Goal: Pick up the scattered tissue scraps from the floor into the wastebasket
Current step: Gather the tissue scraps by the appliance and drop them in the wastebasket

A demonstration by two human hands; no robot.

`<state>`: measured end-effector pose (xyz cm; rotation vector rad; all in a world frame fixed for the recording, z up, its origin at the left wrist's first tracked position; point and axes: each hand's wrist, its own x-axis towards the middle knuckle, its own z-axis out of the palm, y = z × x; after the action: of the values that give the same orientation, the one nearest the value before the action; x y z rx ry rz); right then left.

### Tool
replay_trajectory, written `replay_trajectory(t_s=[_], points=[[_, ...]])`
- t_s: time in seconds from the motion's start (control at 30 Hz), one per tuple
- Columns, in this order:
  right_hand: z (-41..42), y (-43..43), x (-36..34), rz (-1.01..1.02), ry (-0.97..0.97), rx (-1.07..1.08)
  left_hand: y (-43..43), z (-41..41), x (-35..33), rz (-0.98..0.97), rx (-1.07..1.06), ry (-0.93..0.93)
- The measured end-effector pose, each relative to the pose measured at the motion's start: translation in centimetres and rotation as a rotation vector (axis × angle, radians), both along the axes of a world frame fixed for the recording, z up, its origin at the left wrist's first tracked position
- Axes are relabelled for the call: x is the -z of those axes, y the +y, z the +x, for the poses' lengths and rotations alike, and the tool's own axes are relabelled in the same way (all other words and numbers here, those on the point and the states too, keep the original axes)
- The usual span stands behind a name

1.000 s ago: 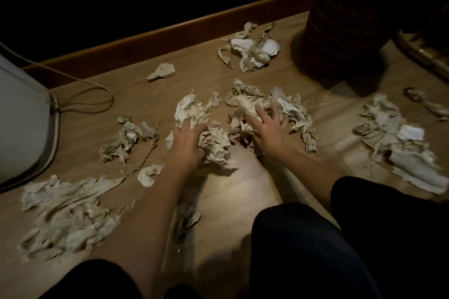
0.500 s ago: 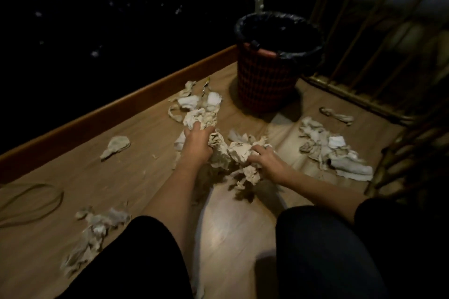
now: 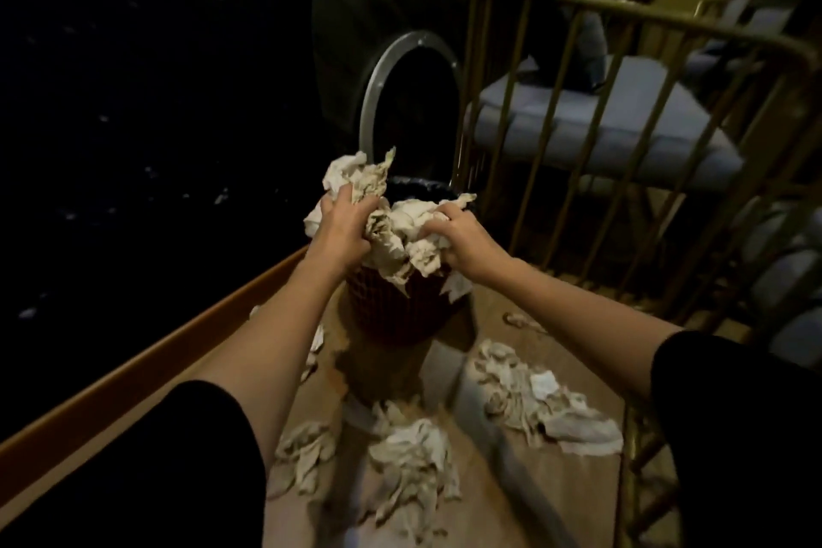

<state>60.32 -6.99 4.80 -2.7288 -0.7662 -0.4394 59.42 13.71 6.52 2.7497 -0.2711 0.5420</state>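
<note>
The red mesh wastebasket (image 3: 391, 316) stood on the wooden floor (image 3: 574, 498), contents hidden; a crumpled tissue bundle (image 3: 396, 231) hung above its rim, gripped by left hand (image 3: 340, 231) and right hand (image 3: 462, 242), fingers curled in; loose tissue scraps (image 3: 413, 458) lay nearer.

Wastebasket (image 3: 400, 309) hemmed by chair bars (image 3: 574, 116) right, baseboard (image 3: 147, 369) left, scraps (image 3: 413, 458) littering near floor (image 3: 578, 487)

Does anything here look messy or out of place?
Yes. Crumpled tissue scraps litter the wooden floor in front of the wastebasket and to its right. The left hand and right hand grip another bundle at its rim.
</note>
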Motion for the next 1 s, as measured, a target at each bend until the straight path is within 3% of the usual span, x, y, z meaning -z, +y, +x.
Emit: replay_trajectory(t_s=[0.13,0.27,0.33,0.43,0.53,0.6,0.67,0.77,0.87,0.93,1.0], points=[[6.4,0.2,-2.0,0.062,-0.01,0.055,-2.4,5.7,-1.1,-0.052,0.005,-0.04],[11.4,0.5,0.3,0.208,0.019,0.128,-4.1,10.0,1.0,-0.091,0.023,-0.035],[13.1,0.6,2.1,0.239,0.055,0.174,-4.7,11.2,2.4,-0.066,0.02,0.044],[14.6,0.6,4.9,0.12,0.26,0.182,-5.0,12.3,4.9,0.025,0.045,0.259],[14.3,0.2,6.2,0.028,0.345,0.181,-5.3,12.3,6.8,0.055,-0.078,0.372],[13.7,-0.1,6.4,0.141,0.36,0.209,-5.8,11.7,7.3,-0.011,-0.178,0.255],[12.7,-0.4,6.5,0.342,0.297,0.223,-6.3,10.6,7.4,-0.072,-0.17,0.02],[10.3,-2.0,7.5,0.647,-0.025,0.256,-7.5,8.1,7.4,-0.068,0.001,-0.288],[7.2,-5.3,12.4,0.833,-0.127,0.365,-9.9,4.9,10.0,-0.082,0.193,-0.335],[5.0,-7.7,18.4,0.787,0.032,0.491,-11.4,2.7,13.6,-0.069,0.269,-0.211],[2.3,-9.8,23.8,0.621,0.36,0.645,-12.2,0.5,18.2,0.036,0.272,0.014]])
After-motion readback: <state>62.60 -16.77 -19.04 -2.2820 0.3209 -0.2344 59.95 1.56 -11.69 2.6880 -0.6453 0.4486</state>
